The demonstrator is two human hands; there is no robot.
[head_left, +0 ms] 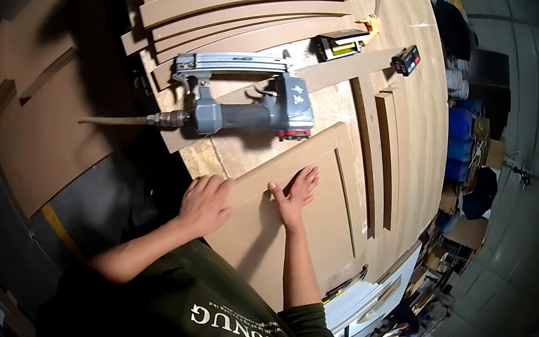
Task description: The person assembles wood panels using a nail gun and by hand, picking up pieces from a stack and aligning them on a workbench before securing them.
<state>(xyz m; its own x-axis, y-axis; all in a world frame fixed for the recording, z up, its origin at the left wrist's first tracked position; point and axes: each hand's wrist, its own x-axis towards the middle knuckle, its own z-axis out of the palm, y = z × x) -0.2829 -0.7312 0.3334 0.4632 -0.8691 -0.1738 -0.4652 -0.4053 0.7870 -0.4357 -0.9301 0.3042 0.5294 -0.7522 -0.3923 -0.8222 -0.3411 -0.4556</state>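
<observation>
A tan fibreboard panel (279, 247) with raised strips along its edges lies on the workbench in front of me. My left hand (207, 204) is at its left edge, fingers bent and closed over the border. On the panel's face my right hand (295, 199) lies with fingers stretched and thumb apart, holding nothing. Just beyond the panel, a grey pneumatic nail gun (242, 116) rests on its side. Its air hose (113, 121) runs off to the left.
Curved-looking fibreboard strips (238, 7) are stacked at the far side. Two narrow strips (376, 156) lie right of the panel. A black-and-yellow box (340, 45) and a small black device (405, 60) sit beyond. Brown boards (45, 128) stand left, below bench level.
</observation>
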